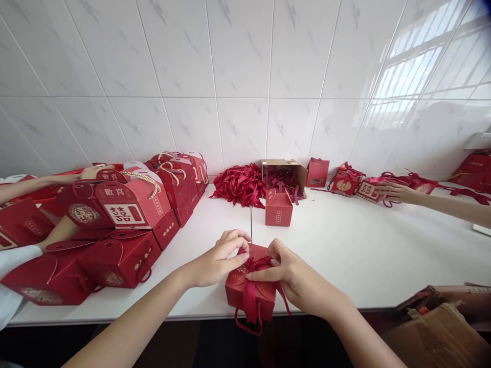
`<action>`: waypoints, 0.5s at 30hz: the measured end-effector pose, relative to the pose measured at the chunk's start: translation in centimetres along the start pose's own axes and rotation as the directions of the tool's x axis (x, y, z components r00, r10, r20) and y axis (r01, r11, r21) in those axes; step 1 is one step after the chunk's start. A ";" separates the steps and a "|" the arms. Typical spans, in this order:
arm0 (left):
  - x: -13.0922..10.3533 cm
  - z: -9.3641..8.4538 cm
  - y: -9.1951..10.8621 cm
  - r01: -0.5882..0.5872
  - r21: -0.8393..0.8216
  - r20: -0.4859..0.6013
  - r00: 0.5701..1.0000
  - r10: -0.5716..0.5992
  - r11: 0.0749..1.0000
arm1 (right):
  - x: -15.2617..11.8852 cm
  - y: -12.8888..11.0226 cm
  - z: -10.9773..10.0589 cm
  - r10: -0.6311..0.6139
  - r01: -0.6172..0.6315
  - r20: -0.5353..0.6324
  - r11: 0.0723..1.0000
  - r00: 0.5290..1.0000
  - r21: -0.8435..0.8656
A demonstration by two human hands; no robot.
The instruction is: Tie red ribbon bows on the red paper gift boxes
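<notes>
A small red gift box (233, 286) stands at the front edge of the white table, directly before me. Across its top lies a red ribbon (250, 299) gathered into a bow, its ends hanging down the front and right side. My left hand (228, 255) pinches the ribbon at the left of the bow. From the right, my right hand (289, 273) has its thumb and fingers closed on the bow's other side. A red cord handle (249, 327) droops below the box's front. My fingers partly cover the knot.
Stacked red boxes (130, 204) with cord handles fill the left, where a co-worker's arms reach in. Behind my box are a plain red box (279, 209), a ribbon heap (241, 184) and a carton (305, 184) of ribbons. Another person's hand (399, 193) touches ribboned boxes at right.
</notes>
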State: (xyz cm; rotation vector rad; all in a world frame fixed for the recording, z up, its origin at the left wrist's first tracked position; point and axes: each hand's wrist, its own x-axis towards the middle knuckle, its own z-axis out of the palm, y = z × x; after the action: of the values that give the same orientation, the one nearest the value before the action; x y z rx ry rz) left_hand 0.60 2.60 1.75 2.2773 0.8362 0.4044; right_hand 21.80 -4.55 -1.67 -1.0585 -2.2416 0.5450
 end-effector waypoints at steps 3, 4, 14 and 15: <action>-0.1 -0.3 -0.5 0.033 -0.147 0.035 0.999 -0.028 0.989 | -0.1 0.3 0.1 -0.003 0.005 -0.023 0.997 1.000 0.082; -0.1 -0.3 -0.7 0.033 -0.178 0.029 0.999 -0.029 0.983 | -0.2 0.3 0.0 -0.004 0.006 -0.027 0.995 1.000 0.097; -0.6 -0.4 -0.7 0.024 -0.150 0.090 0.996 -0.011 0.988 | -0.1 0.6 0.0 -0.002 0.008 -0.043 0.991 0.999 0.133; -0.7 -0.4 -0.8 0.011 -0.117 0.082 0.997 -0.001 0.993 | -0.1 0.6 0.1 -0.005 0.011 -0.044 0.991 0.999 0.136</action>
State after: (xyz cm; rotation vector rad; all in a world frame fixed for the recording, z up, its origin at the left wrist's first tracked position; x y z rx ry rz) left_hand -0.45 2.74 1.46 2.1670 0.7575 0.3460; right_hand 22.14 -4.32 -2.08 -0.9831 -2.1377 0.6556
